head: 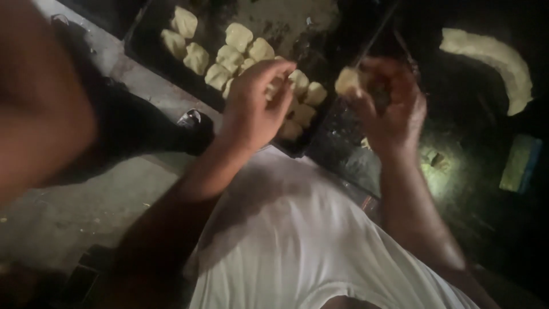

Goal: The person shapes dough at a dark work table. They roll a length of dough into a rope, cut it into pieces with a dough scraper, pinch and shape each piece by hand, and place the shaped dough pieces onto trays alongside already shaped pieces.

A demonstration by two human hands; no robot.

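My right hand (392, 106) is raised over a dark work surface (457, 171), its fingers closed around a pale lump of dough (347, 80). My left hand (251, 106) reaches over a dark tray (143, 46) that holds several pale dough pieces (229, 54). Its bent fingers rest on the pieces near the tray's front corner, one piece (275, 88) showing between them. Whether the hand grips it is unclear. My white shirt (297, 240) fills the lower middle.
A long curved strip of dough (492, 57) lies at the top right on the dark surface. A greenish flat object (520, 163) sits by the right edge. A blurred arm (40, 103) crosses the left side, above a grey floor (86, 200).
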